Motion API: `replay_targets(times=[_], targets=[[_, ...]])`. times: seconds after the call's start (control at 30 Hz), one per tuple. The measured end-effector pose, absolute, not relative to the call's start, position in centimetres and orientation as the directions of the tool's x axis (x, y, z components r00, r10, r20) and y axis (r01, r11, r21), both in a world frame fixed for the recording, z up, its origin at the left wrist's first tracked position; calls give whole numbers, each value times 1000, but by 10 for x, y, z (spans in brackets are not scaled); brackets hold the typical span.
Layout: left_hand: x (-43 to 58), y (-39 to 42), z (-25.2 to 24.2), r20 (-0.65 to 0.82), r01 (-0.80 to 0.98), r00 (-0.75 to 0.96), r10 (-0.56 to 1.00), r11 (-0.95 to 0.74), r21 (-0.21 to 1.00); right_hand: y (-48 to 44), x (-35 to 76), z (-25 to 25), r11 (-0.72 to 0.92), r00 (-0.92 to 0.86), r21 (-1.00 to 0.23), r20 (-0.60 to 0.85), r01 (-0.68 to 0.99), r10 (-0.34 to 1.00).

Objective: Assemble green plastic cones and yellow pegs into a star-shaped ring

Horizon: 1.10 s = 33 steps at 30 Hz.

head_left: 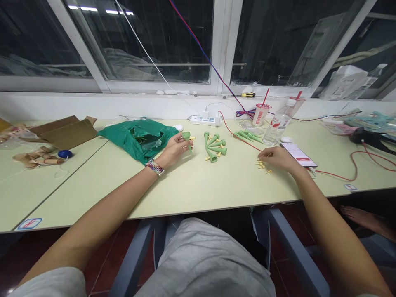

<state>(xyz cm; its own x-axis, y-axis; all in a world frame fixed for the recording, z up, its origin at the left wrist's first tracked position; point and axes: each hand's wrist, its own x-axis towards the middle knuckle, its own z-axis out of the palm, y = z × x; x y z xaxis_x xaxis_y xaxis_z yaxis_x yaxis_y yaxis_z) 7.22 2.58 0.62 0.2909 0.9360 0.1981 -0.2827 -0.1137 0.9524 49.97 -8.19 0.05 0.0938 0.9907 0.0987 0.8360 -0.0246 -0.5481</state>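
Head view: hands well apart, left hand [176, 150] around green spike [187, 142], right hand [276, 159] beside yellow pegs [261, 165].

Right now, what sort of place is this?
Probably an indoor workroom for small bench jobs, though I can't be sure. A long pale green table holds a power strip and loose green plastic spikes, and a screwdriver lies on the windowsill.

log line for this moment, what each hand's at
left hand: holds green plastic spike | right hand: at small yellow pegs | nearby: more green spikes, phone
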Motion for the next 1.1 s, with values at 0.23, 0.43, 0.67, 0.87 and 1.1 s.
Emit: replay_targets(times=[0.23,0.43,0.67,0.87,1.1], targets=[[72,25,7,206,-298,305,930,-113,948,-56,496,-8,46,51,-538,164,841,985],[75,22,7,204,-296,301,932,-112,948,-30,441,11,246,16,-562,420,790,907],[77,15,9,218,-281,312,925,-130,951,0,315,33,615,-185,-698,594,367,783],[79,17,4,237,-289,335,912,-141,947,2,284,31,719,-248,-613,679,327,691],[80,16,4,218,-274,325,920,-129,953,-5,296,23,728,-211,-608,703,316,679]])
